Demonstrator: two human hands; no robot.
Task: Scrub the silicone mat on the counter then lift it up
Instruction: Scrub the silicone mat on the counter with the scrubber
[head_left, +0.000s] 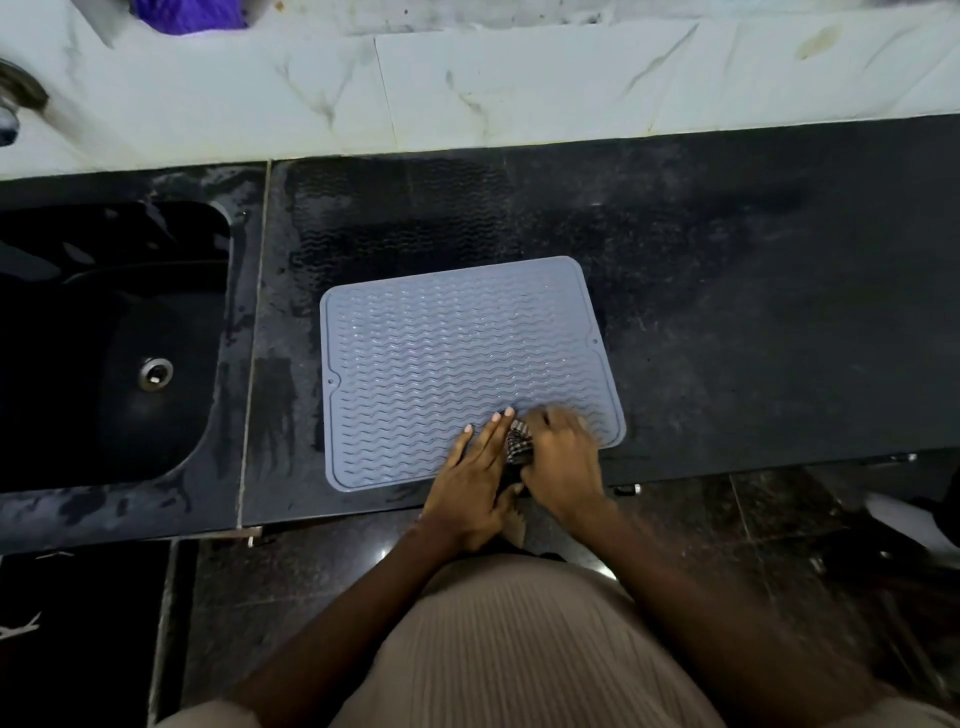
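Observation:
A grey silicone mat with wavy ridges lies flat on the black counter, near its front edge. My left hand rests flat on the mat's near edge, fingers stretched out. My right hand sits beside it at the mat's near right corner, closed on a dark checked scrubbing cloth that shows between the two hands. The right hand's fingers are blurred.
A black sink with a metal drain is set in the counter to the left. A white marbled wall rises behind the counter. A tap and a purple object are at the top left. Wet ridge marks show on the counter behind the mat.

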